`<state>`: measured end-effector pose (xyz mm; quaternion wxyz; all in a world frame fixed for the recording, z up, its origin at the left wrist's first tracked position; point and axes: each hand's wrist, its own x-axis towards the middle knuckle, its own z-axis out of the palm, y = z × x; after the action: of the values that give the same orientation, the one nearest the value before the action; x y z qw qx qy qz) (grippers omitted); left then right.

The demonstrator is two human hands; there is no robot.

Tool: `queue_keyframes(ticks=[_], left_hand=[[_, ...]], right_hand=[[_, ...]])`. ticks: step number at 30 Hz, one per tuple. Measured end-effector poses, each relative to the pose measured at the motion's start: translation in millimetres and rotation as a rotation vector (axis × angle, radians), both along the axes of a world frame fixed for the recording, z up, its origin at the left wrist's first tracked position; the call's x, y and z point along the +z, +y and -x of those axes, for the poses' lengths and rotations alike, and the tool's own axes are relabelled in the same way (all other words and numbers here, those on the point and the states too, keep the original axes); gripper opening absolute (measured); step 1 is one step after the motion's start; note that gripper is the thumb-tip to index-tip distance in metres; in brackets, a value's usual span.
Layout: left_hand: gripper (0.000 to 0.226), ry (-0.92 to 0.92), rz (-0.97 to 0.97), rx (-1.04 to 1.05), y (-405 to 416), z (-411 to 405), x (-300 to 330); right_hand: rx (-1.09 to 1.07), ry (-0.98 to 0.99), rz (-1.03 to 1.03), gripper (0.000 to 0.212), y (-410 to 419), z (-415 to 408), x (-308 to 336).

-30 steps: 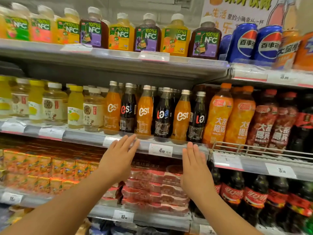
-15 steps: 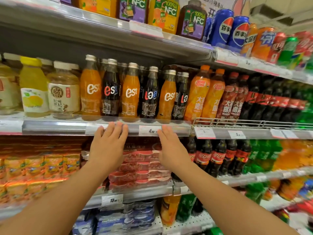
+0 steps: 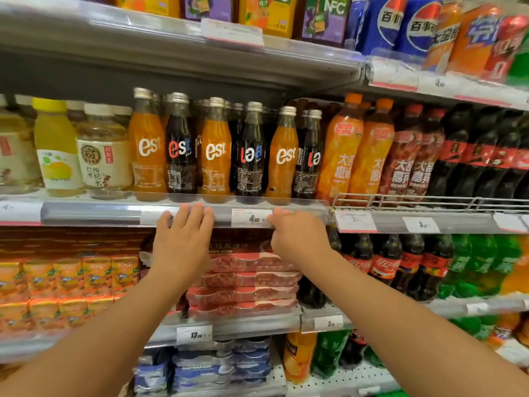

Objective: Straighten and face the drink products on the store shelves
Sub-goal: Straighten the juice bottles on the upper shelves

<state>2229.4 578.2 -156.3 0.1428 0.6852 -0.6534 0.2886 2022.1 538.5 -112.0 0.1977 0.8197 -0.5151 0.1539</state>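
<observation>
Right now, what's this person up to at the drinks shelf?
A person is tidying a shop's drink display. Both hands are raised to the front edge of the middle shelf: the left hand rests its straight fingers on the rail, and the right hand touches it beside a price tag. Neither holds a bottle. Just above stands a row of orange and dark glass bottles; two dark ones show a different side of their label.
</observation>
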Motion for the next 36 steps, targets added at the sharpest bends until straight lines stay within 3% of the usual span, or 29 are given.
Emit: queue_keyframes(ticks=[3, 9, 15, 20, 25, 27, 29, 32, 34, 36], left_hand=[[0.064, 0.02, 0.004, -0.004, 1.4, 2.4, 3.1], [0.037, 0.087, 0.067, -0.092, 7.4, -0.2, 44.4], [0.055, 0.16, 0.353, -0.191, -4.5, -20.7, 136.6], [0.077, 0.108, 0.284, -0.052, -25.1, -42.4, 174.2], [0.07, 0.129, 0.262, -0.024, -40.2, -48.4, 178.5], [0.067, 0.162, 0.284, -0.046, -42.5, -47.3, 178.1], [0.063, 0.187, 0.29, -0.057, -43.9, -46.4, 178.1], [0.053, 0.234, 0.32, -0.081, -43.1, -43.1, 178.3], [0.044, 0.254, 0.34, -0.096, -41.0, -39.3, 179.2], [0.037, 0.257, 0.34, -0.108, -38.3, -36.4, 181.6]], right_hand=[[0.01, 0.065, -0.014, 0.011, -5.8, 0.7, 15.3], [0.06, 0.112, -0.033, 0.025, -9.7, -3.9, 23.6], [0.048, 0.079, 0.018, 0.024, -10.9, -15.7, 25.6], [0.03, 0.046, -0.021, 0.015, -8.9, -14.2, 28.0], [0.034, 0.011, -0.102, 0.012, -5.2, -2.8, 35.3], [0.062, -0.057, -0.173, 0.013, -4.9, 6.3, 48.4], [0.117, -0.253, -0.171, 0.019, -8.0, 18.2, 70.5], [0.217, -0.534, 0.095, 0.015, -17.2, 30.8, 113.9], [0.247, -0.565, 0.192, 0.029, -26.2, 30.2, 139.1], [0.212, -0.508, 0.151, 0.052, -37.3, 24.5, 155.5]])
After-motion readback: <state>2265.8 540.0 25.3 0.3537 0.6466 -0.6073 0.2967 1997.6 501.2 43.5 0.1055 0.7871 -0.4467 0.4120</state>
